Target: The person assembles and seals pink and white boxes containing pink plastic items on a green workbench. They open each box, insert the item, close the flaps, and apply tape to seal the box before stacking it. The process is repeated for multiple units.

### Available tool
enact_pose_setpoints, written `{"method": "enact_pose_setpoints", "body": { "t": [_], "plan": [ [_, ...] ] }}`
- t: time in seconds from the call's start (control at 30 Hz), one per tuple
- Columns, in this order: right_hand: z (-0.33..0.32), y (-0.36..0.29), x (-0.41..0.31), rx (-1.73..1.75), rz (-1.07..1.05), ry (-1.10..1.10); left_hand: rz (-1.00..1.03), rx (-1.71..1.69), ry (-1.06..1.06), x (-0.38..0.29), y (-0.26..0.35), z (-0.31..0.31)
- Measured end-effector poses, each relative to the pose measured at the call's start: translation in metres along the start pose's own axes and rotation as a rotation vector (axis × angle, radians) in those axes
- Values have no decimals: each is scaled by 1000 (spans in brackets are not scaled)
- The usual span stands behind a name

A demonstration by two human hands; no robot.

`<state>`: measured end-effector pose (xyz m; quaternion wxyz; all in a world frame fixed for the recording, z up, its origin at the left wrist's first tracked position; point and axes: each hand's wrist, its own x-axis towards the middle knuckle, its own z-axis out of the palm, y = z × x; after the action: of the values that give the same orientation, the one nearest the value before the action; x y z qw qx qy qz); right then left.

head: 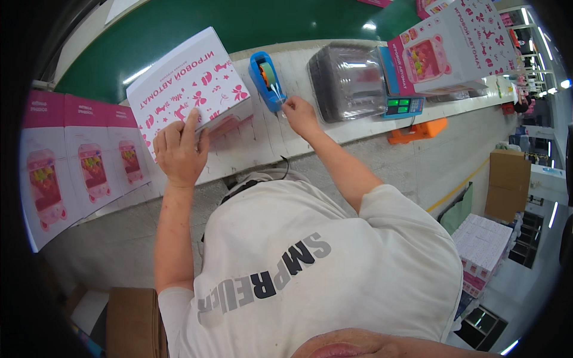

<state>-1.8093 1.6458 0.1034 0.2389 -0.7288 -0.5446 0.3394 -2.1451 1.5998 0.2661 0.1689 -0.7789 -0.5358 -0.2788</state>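
My left hand (pixel 181 147) lies on top of a white cardboard box (pixel 192 80) printed with pink bows and other small figures and bearing writing. Its fingers are spread over the near edge of that box. To the right stands a blue tape dispenser (pixel 267 83) with a roll of tape inside. At the dispenser's near end, my right hand (pixel 302 116) pinches the loose end of the clear tape (pixel 278 95) between thumb and fingers. The box's near side, in shadow, carries a pink picture.
Several pink-and-white toy boxes (pixel 94 174) stand in a row at left. Right of the dispenser are clear-wrapped dark plastic trays (pixel 347 83) and a digital scale (pixel 403 107) under another printed box (pixel 429 58). A green surface (pixel 268 22) runs behind the white table (pixel 268 138). Brown cartons (pixel 132 322) stand below.
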Motion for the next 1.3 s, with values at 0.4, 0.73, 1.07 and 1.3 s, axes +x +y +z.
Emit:
{"method": "enact_pose_setpoints", "body": {
  "t": [0.4, 0.73, 1.07, 1.3],
  "plan": [
    [-80, -180, 43, 626, -236, 5, -29, -138, -10, -3, -4, -6],
    [54, -413, -20, -472, -871, -750, 1, -140, 95, -11, -9, 1],
    [67, -434, -15, -976, -973, -510, -447, -810, 282, -14, -25, -43],
    [59, -385, -19, -592, -896, -358, -904, -1399, 145, -45, -68, 6]
  ]
}}
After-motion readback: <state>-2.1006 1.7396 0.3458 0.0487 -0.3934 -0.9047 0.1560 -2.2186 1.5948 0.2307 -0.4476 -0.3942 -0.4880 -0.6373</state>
